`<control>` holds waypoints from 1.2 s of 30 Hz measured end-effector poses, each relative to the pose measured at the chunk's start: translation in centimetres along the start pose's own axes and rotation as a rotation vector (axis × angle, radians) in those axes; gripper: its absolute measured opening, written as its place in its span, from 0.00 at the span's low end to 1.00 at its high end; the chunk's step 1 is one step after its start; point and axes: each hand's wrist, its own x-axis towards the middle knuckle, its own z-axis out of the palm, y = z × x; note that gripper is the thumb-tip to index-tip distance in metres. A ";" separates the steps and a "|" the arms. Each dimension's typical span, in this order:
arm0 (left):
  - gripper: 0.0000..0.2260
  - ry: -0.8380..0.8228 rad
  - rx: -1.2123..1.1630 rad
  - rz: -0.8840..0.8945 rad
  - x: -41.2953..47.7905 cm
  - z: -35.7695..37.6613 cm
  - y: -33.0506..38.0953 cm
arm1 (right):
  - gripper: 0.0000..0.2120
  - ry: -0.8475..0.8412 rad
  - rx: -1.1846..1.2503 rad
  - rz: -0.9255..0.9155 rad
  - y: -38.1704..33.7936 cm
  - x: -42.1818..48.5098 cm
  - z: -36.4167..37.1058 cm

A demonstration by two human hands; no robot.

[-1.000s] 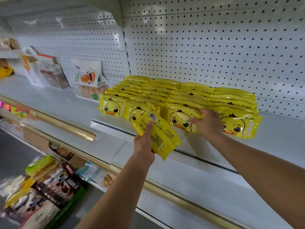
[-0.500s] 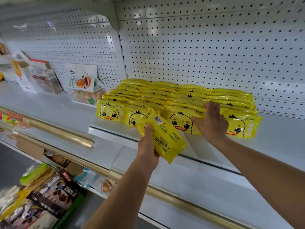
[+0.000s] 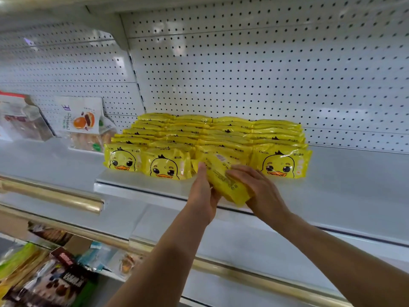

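Both hands are on one flat yellow plastic pack (image 3: pixel 225 182). I note the left hand (image 3: pixel 202 193) gripping its left edge, thumb up along the side, and the right hand (image 3: pixel 262 191) wrapped round its right edge with fingers laid across the face; the right thumb is hidden. That pack hangs tilted, its printed back toward the camera, just above the front of the white metal shelf deck (image 3: pixel 345 173) and in front of the third column of stock.

White perforated metal back panel (image 3: pixel 254 74): stands behind the stock; I judge no reach to that depth is needed.

Shelf deck: bears the goods. I would set the pack's lower edge on it first, then stand it up.

Block of yellow duck-face plastic packs (image 3: pixel 212 131): four columns, leaning back in rows. Front faces show at columns one, two and four; the hands cover the front of column three, so I cannot tell whether a slot waits there. I judge the step to be facing this pack into that front row.

Recommendation: turn the duck face outward and upright, match the neighbours' lean, and align with the duck-face pack on the left (image 3: pixel 167 167) and the duck-face pack on the right (image 3: pixel 280 162). Ease it in without shoving the rows behind; the slick film could slip.

Small white label (image 3: pixel 220 157) on the held pack: blurred, unreadable.
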 end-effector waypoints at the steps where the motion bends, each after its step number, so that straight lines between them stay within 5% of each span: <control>1: 0.26 0.003 0.035 0.000 0.0 0.1 -0.1 | 0.24 0.038 0.179 0.125 -0.5 0.0 -0.4; 5: 0.28 0.054 0.146 0.093 0.6 -0.5 -0.8 | 0.03 0.016 0.792 0.709 -1.2 0.6 -2.9; 8: 0.18 0.044 0.281 0.107 0.7 -0.3 -0.9 | 0.08 -0.083 0.970 0.877 0.0 -0.2 -4.4; 13: 0.12 0.021 0.298 0.121 0.8 1.3 -1.5 | 0.13 -0.107 0.996 0.963 1.3 -1.3 -5.7; 16: 0.26 -0.004 0.277 0.045 1.1 2.2 -2.1 | 0.15 0.026 1.004 1.010 2.4 -1.3 -6.8; 19: 0.14 -0.105 0.194 -0.013 0.9 3.7 -3.1 | 0.16 0.209 1.137 1.058 3.8 -1.0 -8.0; 24: 0.06 -0.275 0.136 -0.076 0.2 6.1 -5.0 | 0.18 0.188 1.132 1.073 4.6 -1.3 -8.4; 26: 0.09 -0.251 0.295 -0.021 0.1 6.4 -5.4 | 0.16 0.245 1.089 1.092 5.0 -1.1 -8.9; 30: 0.15 -0.053 0.823 0.430 1.6 5.2 -5.5 | 0.11 0.171 0.744 0.940 6.2 0.1 -11.4; 33: 0.17 0.038 0.831 0.559 3.0 4.2 -4.9 | 0.15 -0.097 0.303 0.719 6.8 1.7 -12.3; 36: 0.14 0.029 0.726 0.455 3.4 4.3 -4.8 | 0.21 -0.320 -0.021 0.578 6.9 3.6 -11.5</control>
